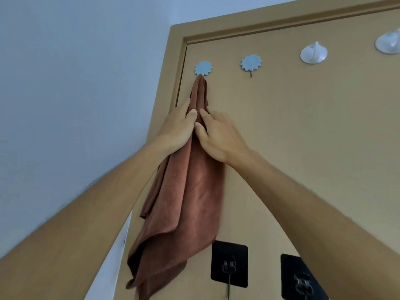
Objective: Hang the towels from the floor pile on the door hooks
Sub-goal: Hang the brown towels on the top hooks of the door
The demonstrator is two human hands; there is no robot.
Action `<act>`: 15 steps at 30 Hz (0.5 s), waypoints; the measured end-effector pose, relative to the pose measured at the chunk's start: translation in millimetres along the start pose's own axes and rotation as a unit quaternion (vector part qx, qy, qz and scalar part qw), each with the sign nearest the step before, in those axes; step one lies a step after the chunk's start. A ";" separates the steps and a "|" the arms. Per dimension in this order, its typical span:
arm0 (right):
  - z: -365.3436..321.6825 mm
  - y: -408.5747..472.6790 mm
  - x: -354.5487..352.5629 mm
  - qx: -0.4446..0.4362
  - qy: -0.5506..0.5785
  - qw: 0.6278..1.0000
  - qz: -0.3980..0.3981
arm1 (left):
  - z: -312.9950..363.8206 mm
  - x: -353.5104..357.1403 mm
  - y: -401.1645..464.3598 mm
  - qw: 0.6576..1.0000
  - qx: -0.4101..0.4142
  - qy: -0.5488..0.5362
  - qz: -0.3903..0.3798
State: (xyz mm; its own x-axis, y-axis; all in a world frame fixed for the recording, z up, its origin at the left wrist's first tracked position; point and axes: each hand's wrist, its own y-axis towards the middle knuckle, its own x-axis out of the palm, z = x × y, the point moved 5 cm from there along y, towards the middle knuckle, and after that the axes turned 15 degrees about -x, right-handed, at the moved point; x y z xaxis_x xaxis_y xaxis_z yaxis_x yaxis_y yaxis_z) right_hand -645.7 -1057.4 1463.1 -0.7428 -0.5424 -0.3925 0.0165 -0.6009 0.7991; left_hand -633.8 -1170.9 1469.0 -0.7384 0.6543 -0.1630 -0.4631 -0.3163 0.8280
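Note:
A brown towel hangs down the tan door, its top corner caught under the leftmost blue flower hook. My left hand presses the towel's left side just below the hook, thumb on the cloth. My right hand lies on the towel's right side with its fingers spread flat. Whether either hand pinches the cloth or only rests on it is unclear. The floor pile is out of view.
A second blue flower hook and two white round hooks sit bare to the right. Two black square hooks are lower on the door. The door frame meets a pale blue wall on the left.

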 end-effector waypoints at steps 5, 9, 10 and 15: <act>-38.7 -66.8 11.6 0.033 0.098 0.989 -0.109 | -31.0 7.6 -64.1 0.996 -0.069 0.041 -0.043; -72.2 -122.4 22.8 0.043 0.174 0.967 -0.179 | -44.3 13.1 -139.0 0.981 -0.144 0.094 -0.093; -79.7 -134.2 23.6 0.050 0.191 0.961 -0.192 | -46.6 13.7 -156.9 0.975 -0.159 0.112 -0.110; -112.9 -183.7 8.9 0.068 0.178 0.944 -0.270 | -53.7 6.0 -236.0 0.927 -0.203 0.257 -0.180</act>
State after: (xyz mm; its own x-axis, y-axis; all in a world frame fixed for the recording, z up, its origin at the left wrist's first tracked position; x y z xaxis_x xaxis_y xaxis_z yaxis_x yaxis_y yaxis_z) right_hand -579.8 -1018.1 1261.4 -0.3459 -0.3552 -0.8684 -0.4049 -0.7784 0.4797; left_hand -555.3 -1129.2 1243.8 -0.5886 0.3861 -0.7103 -0.7937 -0.4429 0.4170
